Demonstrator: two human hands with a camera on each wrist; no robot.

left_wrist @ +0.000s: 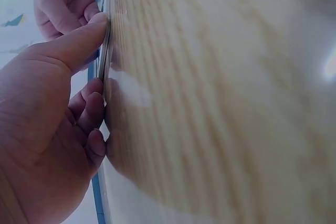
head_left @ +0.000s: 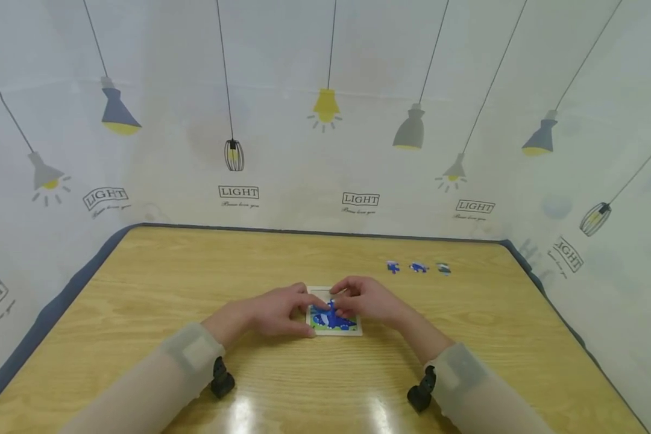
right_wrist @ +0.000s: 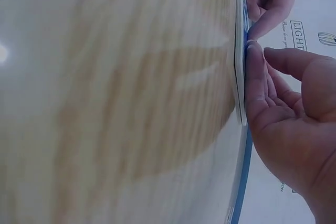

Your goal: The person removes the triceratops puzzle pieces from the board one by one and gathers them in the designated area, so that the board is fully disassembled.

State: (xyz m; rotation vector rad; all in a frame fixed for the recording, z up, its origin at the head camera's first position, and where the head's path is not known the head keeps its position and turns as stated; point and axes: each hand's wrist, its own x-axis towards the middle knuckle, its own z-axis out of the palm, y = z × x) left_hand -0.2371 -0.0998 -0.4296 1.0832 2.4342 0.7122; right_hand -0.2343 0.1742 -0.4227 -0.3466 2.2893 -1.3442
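A small jigsaw puzzle in a white-edged tray (head_left: 333,333) lies on the table, with a blue dinosaur picture in its lower part and bare pale backing at its top left. My left hand (head_left: 280,310) is at the tray's left side, its thumb on the lower left corner and its index finger stretched onto the picture. From the right, my right hand (head_left: 371,299) reaches over the tray, finger and thumb tips at a blue puzzle piece (head_left: 331,304) beside the left index tip. In the right wrist view, the right fingertips (right_wrist: 254,46) sit close on the tray's surface.
Three loose puzzle pieces lie in a row behind the right hand: one on the left (head_left: 393,267), one in the middle (head_left: 419,267) and one on the right (head_left: 443,269). A white backdrop (head_left: 282,120) printed with lamps rises along the wooden table's (head_left: 195,265) dark far edge.
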